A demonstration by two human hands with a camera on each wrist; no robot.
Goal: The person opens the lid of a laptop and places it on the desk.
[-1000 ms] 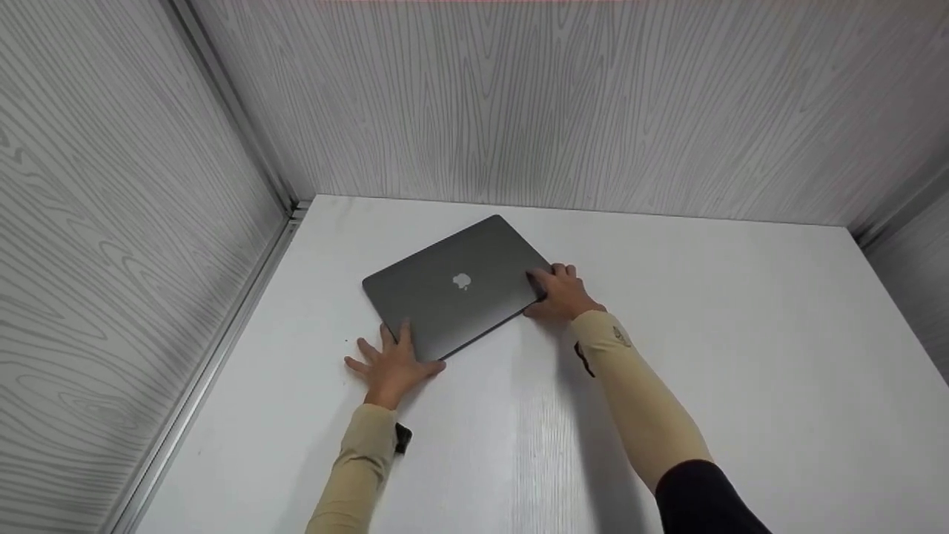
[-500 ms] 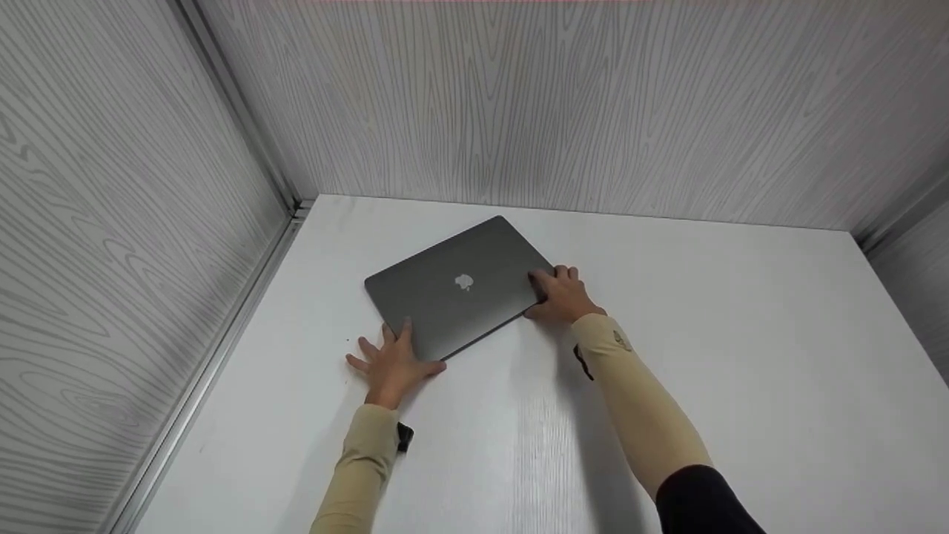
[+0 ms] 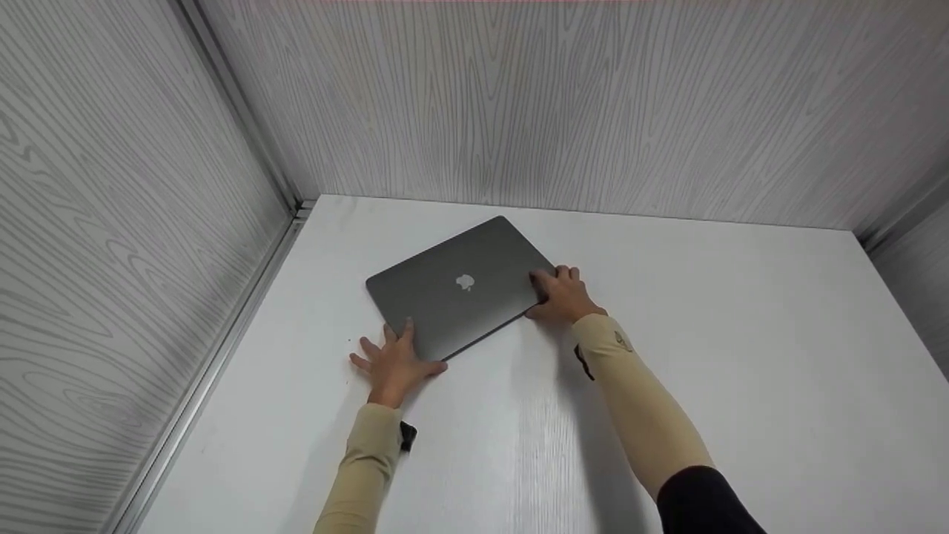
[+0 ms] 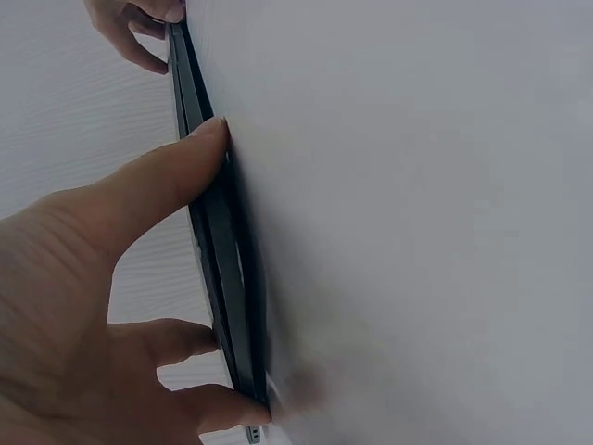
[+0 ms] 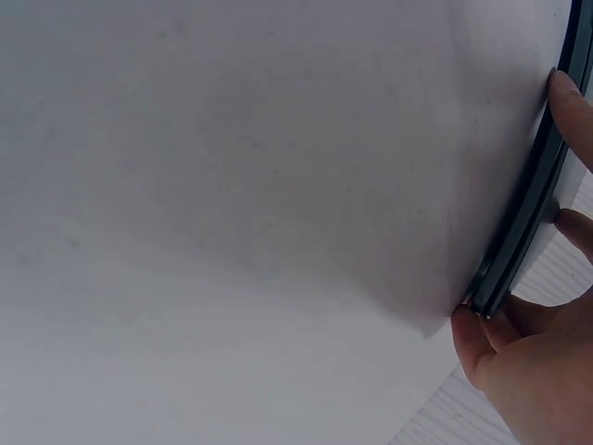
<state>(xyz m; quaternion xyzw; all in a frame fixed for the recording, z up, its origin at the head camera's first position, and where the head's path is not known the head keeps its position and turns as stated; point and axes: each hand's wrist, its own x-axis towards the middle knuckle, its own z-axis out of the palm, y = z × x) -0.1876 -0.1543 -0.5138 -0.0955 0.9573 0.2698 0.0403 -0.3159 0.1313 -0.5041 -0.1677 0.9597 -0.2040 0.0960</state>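
Observation:
A closed dark grey laptop [image 3: 460, 311] with a pale apple logo on its lid lies askew on the white table. At its near left corner my left hand [image 3: 395, 368] is spread: the index finger lies on the lid, the thumb is at the front edge, and the outer fingers fan out over the table. My right hand [image 3: 565, 295] grips the right corner, thumb at the front edge and one finger on the lid. Both wrist views show the laptop's thin front edge [image 4: 220, 241] between thumb and fingers. Whether its underside touches the table, I cannot tell.
The white table [image 3: 734, 334] extends right of the laptop and toward me. Behind it rises a wood-grained grey wall [image 3: 519, 104], with another wall [image 3: 111, 222] on the left. A metal rail [image 3: 215, 360] runs along the table's left side.

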